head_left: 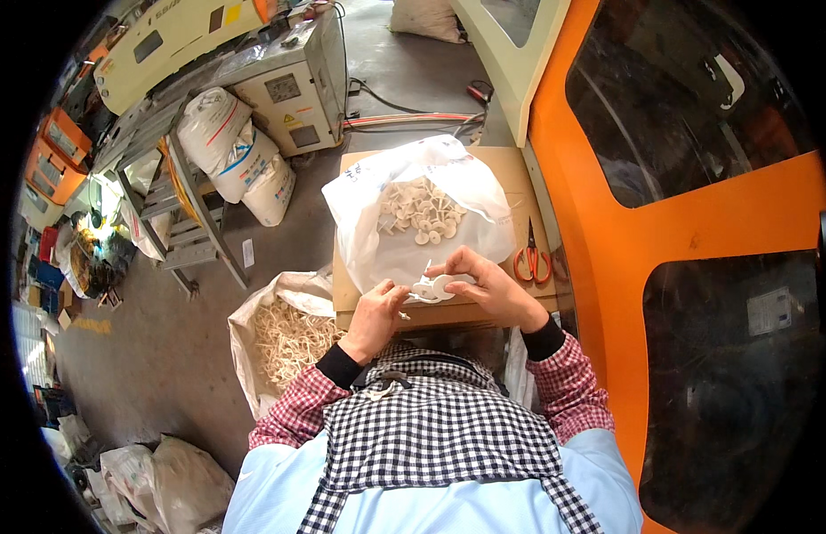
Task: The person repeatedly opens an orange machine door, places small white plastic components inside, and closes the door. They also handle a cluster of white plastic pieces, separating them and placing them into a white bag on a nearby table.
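Observation:
Between my two hands, over the near edge of a cardboard-topped surface (pixel 346 298), is a small white moulded plastic piece (pixel 428 289) with round discs and thin stems. My left hand (pixel 374 319) pinches its left end, where a thin stem sticks out below the fingers. My right hand (pixel 495 289) closes thumb and fingers on the disc at its right end. Just beyond my hands lies an open clear-white plastic bag (pixel 368 245), holding a heap of cream-coloured disc-and-stem pieces (pixel 422 209). Orange-handled scissors (pixel 532 263) rest to the right of the bag, points away from me.
A white sack (pixel 244 334) full of thin cream plastic runners (pixel 293 343) stands at lower left. An orange machine (pixel 600 249) with dark windows walls off the right. Further left are a metal step frame (pixel 204 209) and stacked white sacks (pixel 221 147); cables (pixel 413 118) cross the floor ahead.

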Demonstrator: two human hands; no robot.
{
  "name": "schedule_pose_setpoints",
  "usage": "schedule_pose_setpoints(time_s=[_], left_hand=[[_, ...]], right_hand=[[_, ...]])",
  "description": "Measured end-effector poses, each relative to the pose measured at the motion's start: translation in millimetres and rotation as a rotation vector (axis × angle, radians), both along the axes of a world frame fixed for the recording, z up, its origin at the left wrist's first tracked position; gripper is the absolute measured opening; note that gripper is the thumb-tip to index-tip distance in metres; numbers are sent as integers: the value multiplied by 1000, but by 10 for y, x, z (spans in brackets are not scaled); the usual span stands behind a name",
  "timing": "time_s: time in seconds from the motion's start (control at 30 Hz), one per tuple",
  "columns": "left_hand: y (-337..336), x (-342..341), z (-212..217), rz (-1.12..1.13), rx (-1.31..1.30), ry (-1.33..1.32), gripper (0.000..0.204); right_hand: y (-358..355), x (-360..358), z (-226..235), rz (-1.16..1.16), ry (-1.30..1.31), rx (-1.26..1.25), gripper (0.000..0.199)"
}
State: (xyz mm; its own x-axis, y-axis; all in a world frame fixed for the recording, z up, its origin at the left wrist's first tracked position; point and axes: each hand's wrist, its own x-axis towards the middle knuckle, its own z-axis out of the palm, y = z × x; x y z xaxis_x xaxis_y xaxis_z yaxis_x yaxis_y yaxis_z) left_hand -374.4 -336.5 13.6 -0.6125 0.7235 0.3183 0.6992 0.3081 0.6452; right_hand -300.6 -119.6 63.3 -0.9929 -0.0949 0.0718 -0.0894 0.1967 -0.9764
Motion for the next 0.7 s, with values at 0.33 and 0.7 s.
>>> schedule_pose_setpoints(time_s=[0.33,0.7], left_hand=[[4,1,-6,26,-70,85,22],[-68,-81,-82,15,-107,80,24]], right_hand=[[16,72,-214,-78,-60,-23,24],[-6,93,-248,-138,66,282,19]])
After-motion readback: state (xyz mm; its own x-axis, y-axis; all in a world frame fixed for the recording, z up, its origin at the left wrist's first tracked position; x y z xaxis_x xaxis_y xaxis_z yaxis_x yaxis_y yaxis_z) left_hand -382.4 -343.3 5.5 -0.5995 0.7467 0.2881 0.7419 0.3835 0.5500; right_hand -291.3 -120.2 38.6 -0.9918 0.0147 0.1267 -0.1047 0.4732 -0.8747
